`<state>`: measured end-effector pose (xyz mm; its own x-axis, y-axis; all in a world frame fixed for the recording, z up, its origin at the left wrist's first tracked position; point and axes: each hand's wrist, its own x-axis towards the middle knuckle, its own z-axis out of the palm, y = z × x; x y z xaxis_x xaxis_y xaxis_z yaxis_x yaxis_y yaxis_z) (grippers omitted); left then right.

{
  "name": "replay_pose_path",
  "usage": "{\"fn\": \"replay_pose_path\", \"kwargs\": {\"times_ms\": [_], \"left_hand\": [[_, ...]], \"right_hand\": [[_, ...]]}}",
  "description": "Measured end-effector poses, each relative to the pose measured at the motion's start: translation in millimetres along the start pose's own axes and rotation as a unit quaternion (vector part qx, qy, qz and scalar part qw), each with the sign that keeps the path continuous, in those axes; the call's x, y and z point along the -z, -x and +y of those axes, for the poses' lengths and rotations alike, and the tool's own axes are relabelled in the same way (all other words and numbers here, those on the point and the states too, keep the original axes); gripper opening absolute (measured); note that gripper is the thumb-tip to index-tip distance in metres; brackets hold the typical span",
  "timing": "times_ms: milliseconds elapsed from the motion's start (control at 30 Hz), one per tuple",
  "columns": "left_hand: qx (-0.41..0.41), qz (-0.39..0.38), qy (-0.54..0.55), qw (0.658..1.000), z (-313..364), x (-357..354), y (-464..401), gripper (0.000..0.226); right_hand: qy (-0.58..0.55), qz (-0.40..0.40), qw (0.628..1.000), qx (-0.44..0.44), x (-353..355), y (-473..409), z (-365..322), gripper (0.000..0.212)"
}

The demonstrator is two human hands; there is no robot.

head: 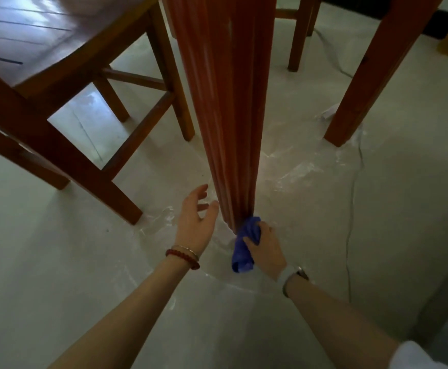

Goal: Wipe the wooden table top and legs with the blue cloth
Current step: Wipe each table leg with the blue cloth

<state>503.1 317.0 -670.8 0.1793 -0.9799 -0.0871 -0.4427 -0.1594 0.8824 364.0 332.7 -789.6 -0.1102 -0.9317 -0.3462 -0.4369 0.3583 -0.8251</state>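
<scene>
Right hand: fingers curled round the blue cloth, pressing its upper end against the foot of the near bench leg.
Left hand: wide, fingers relaxed, holding nothing, just left of the leg.
Cloth position: bunched at floor level, loose tail hanging nearer.
Handling: judged soft, light, limp; best gripped wadded in the palm.
Surroundings: wooden chair at left; pale floor.

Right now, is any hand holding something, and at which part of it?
The right hand holds the blue cloth, bunched around its middle, pressing its upper end against the foot of the table leg. The left hand holds nothing.
</scene>
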Motion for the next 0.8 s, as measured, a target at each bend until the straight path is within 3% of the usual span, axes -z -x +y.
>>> {"fn": "replay_pose_path", "kwargs": {"times_ms": [100,267,433,500,600,700,800], "left_hand": [[-0.006,-0.017,-0.003,1.0,5,1,1,0.042],[0.015,-0.104,-0.014,0.994,10,7,8,0.022],[0.076,-0.208,0.188,0.957,41,20,14,0.024],[0.062,-0.211,0.262,0.939,54,33,18,0.029],[-0.01,-0.186,0.288,0.939,71,62,24,0.036],[-0.068,-0.189,0.287,0.937,84,88,30,0.043],[-0.104,-0.15,0.271,0.945,98,110,25,0.035]], "right_hand": [[-0.022,0.066,0.997,0.022,20,-4,-5,0.018],[-0.14,0.108,0.976,0.129,77,17,-62,0.027],[-0.154,0.062,0.956,0.241,80,66,-99,0.045],[-0.13,0.024,0.953,0.274,79,76,-120,0.05],[-0.039,-0.002,0.943,0.33,80,83,-153,0.051],[0.036,0.027,0.911,0.41,79,86,-184,0.042],[0.102,0.09,0.871,0.472,80,88,-209,0.042]]}}
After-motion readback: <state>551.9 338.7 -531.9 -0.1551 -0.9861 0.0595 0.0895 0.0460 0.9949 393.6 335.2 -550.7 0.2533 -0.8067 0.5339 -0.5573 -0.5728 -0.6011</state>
